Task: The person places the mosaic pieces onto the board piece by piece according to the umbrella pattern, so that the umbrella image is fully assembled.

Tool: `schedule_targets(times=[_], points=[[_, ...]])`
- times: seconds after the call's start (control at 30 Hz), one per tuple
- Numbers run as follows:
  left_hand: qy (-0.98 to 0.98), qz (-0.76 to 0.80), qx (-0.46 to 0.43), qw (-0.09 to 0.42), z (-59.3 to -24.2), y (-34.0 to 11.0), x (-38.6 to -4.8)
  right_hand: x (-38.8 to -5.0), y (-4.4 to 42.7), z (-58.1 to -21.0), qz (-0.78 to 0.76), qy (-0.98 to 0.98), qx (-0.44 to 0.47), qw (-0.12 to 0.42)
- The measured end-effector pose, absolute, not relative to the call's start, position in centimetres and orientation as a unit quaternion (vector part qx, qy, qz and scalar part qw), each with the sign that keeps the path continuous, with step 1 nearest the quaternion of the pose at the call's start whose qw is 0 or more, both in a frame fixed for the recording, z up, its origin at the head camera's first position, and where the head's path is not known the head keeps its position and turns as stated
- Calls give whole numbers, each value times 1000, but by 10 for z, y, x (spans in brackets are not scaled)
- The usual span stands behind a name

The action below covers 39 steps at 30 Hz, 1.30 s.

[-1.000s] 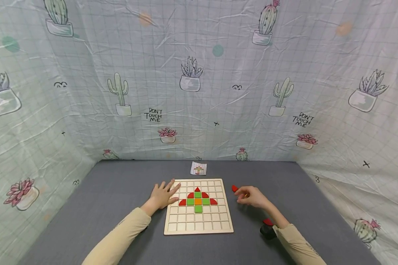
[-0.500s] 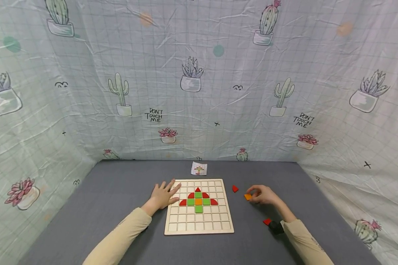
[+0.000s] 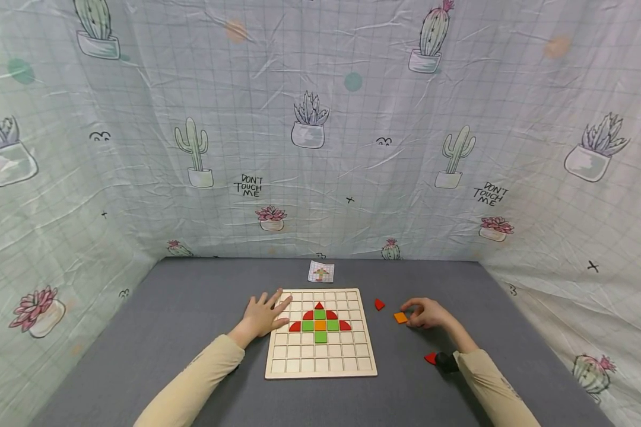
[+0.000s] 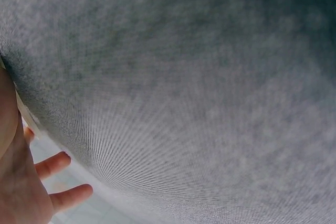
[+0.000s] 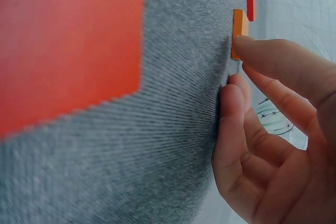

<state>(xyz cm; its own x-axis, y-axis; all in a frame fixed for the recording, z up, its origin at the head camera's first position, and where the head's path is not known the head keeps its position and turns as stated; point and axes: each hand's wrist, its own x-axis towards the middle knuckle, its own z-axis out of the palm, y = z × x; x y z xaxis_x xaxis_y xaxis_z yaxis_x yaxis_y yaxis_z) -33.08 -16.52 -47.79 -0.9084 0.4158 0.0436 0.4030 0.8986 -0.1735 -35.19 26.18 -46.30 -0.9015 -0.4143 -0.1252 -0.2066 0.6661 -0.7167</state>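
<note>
My left hand (image 3: 257, 316) rests with spread fingers on the left edge of a wooden grid board (image 3: 294, 359). On the board sit green square tiles (image 3: 320, 337), an orange square (image 3: 320, 325) and red tiles with curved or pointed shapes (image 3: 345, 325). To the right of the board, a loose orange square tile (image 3: 400, 318) lies flat on the table. My right hand (image 3: 428, 314) is just right of it, fingers bent loosely. In the right wrist view the thumb overlaps the near end of this orange tile (image 5: 238, 24); whether it touches cannot be told.
A loose red tile (image 3: 379, 304) lies between the board and the orange tile. Another red tile (image 3: 430, 358) is beside the black wrist camera (image 3: 447, 362), looming large in the right wrist view. A small pattern card (image 3: 321, 272) lies behind the board on the grey table (image 3: 213, 284).
My right hand has moved right from beside the first red tile, bringing the orange tile along. The tile now lies on the table, with the fingers slightly back from it. The left hand stays put.
</note>
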Motion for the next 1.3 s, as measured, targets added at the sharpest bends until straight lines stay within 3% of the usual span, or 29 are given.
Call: schedule_targets(times=[0.63,1.07,1.23,1.3], points=[[-973,101,-204,34,-475,-164,-327,-353,261,-470,-353,915,-156,119],[-972,111,-203,44,-477,-164,-329,-352,263,-467,-389,898,-151,137],[-976,96,-195,28,-488,-167,-340,-348,260,-466,-415,886,-150,145],[-974,95,-201,47,-502,-171,-350,-346,258,-464,-425,879,-158,149]])
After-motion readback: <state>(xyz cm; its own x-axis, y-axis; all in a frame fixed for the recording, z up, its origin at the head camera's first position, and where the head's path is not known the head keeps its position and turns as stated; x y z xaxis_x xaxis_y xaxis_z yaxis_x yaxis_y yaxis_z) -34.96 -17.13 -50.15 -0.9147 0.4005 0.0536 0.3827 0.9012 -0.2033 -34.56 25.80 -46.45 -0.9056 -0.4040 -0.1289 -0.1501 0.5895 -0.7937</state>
